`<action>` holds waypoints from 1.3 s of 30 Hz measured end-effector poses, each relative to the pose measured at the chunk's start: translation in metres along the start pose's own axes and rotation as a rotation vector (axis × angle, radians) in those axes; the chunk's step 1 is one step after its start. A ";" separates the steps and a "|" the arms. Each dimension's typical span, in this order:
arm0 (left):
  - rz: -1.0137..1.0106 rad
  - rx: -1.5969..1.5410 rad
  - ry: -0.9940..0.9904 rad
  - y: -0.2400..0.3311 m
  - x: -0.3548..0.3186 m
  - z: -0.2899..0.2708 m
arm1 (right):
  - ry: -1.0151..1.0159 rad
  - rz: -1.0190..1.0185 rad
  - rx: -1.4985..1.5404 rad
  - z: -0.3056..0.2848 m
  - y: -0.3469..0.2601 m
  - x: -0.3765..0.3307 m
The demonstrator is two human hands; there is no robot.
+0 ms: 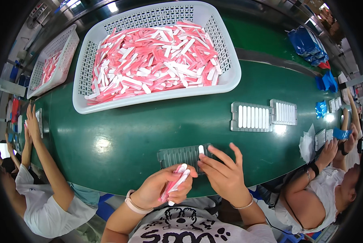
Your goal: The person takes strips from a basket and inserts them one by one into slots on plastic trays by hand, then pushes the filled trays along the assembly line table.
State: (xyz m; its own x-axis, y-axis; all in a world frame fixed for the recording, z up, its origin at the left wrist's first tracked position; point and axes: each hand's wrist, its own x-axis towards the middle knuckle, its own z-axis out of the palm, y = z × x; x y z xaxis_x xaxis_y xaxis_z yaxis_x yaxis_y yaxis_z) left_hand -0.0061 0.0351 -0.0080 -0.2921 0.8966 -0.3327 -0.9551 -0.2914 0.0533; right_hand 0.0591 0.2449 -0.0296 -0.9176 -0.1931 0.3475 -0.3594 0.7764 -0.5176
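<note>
From the head view, we see our left hand [159, 187] curled, palm up, gripping a bundle of pink and white sticks [174, 181] at the counter's [120, 133] near edge. Our right hand [224, 172] spreads its fingers, pressing a white stick [201, 149] into the grey slotted tray [181, 155] just beyond. The white basket [230, 77] sits at the far edge.

Blue plastic bags [307, 43] are lying bunched far right of the big white basket [230, 77] — glossy, crumpled, with a bit of red at their lower edge. Smaller blue wrappers [327, 81] are sitting below them, a shiny blue one [321, 109] lower still — all well apart from the basket. No labels, signs or screens are showing.
</note>
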 end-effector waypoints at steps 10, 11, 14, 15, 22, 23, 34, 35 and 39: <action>0.091 0.313 0.188 -0.004 -0.007 0.020 | -0.114 0.144 -0.234 -0.006 -0.013 -0.010; 0.087 0.310 0.150 -0.006 -0.007 0.016 | -0.106 0.157 -0.228 -0.005 -0.013 -0.006; 0.088 0.424 0.094 -0.012 -0.008 0.009 | -0.106 0.133 -0.126 -0.015 -0.011 0.001; 0.091 0.541 0.074 -0.014 -0.009 0.009 | -0.036 0.123 -0.120 -0.017 -0.013 0.006; -0.005 0.690 0.069 -0.021 -0.009 0.013 | -0.278 0.183 0.610 -0.032 -0.018 0.031; -0.011 0.682 0.109 -0.021 -0.009 0.013 | -0.259 0.117 0.528 -0.031 -0.016 0.031; 0.017 0.738 0.151 -0.019 -0.013 0.002 | 0.196 0.461 0.567 -0.018 -0.012 0.030; -0.020 0.747 0.207 -0.017 -0.014 0.000 | 0.245 0.331 0.254 -0.017 -0.011 0.032; 0.112 0.770 0.274 -0.015 -0.028 -0.005 | 0.154 -0.042 -0.317 -0.006 -0.014 0.027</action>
State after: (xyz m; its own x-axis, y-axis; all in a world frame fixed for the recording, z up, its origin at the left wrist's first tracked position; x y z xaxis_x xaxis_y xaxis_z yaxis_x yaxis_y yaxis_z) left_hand 0.0166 0.0132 -0.0043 -0.4603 0.7339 -0.4995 -0.7163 0.0253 0.6973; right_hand 0.0397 0.2326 -0.0085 -0.8581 -0.1547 0.4897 -0.3035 0.9219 -0.2407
